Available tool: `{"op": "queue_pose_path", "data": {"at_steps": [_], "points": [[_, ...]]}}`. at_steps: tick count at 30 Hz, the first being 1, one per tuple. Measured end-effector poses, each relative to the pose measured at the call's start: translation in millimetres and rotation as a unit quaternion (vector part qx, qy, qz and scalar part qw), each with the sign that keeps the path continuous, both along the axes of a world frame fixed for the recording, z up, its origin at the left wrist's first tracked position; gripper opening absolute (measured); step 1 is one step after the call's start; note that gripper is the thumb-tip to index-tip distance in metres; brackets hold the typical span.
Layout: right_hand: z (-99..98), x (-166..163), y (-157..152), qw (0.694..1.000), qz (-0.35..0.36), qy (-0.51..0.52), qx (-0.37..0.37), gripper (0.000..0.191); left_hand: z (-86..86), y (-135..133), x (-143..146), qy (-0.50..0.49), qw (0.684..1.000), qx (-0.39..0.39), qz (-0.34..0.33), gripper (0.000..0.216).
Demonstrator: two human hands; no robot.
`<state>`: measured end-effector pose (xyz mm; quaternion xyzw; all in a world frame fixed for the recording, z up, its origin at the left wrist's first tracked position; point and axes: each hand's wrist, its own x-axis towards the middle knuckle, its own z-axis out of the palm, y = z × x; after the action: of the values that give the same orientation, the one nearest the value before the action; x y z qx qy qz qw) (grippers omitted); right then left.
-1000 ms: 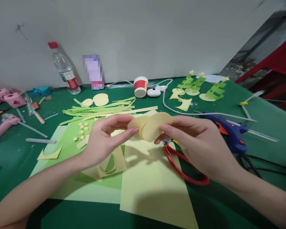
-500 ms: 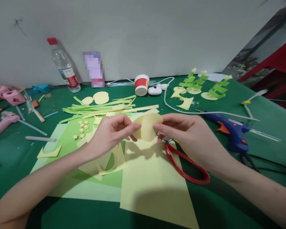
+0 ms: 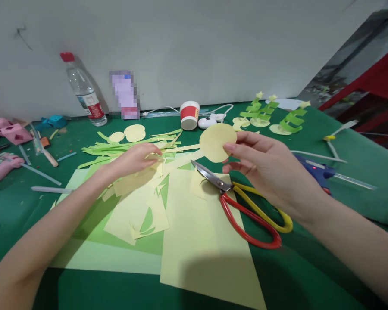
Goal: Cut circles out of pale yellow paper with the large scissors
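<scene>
My right hand [image 3: 255, 161] pinches a pale yellow paper circle [image 3: 215, 142] between thumb and fingers, raised over the table. My left hand [image 3: 139, 159] hovers at the near side of the green paper strips [image 3: 116, 148], above cut yellow paper scraps [image 3: 137, 206]. Its fingers point right, slightly bent and apart, with nothing visible in them. Below the circle lies a pair of scissors [image 3: 221, 184] with one red and one yellow handle, their blades resting on a yellow paper sheet [image 3: 200, 241]. Two more yellow paper rounds [image 3: 135, 133] lie behind the strips.
A glue gun [image 3: 315, 170] sits at right, partly behind my right arm. Along the wall stand a water bottle [image 3: 86, 97], a blurred phone [image 3: 125, 94] and a paper cup [image 3: 189, 115]. Curled green paper pieces with stars [image 3: 292, 120] stand back right. Pink folded shapes [image 3: 14, 133] lie left.
My left hand has let go of the paper circle and moved left to the scraps and strips. My right hand has lifted the circle slightly; the scissors are more fully visible.
</scene>
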<state>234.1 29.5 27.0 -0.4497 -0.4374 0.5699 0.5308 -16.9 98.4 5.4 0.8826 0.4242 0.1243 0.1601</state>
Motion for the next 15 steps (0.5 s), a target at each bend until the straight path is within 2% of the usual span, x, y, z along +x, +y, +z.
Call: {"op": "queue_pose_path", "data": {"at_steps": [3,6,11,15], "points": [[-0.8,1,0,1.0,0.019,0.011,-0.004,0.007,7.1,4,-3,0.01,1.0,0.004,0.001,0.022],[-0.4,3,2,0.999,0.031,0.013,-0.013,0.004,16.2,8,-5,-0.005,0.999,0.032,0.03,0.022],[3.3,7,5,0.998,0.01,0.045,-0.031,0.009,31.1,7,-3,-0.049,0.993,0.071,0.085,0.022],[4.8,8,6,0.998,-0.009,0.056,-0.041,0.01,33.9,6,0,-0.062,0.989,0.08,0.106,0.024]]}}
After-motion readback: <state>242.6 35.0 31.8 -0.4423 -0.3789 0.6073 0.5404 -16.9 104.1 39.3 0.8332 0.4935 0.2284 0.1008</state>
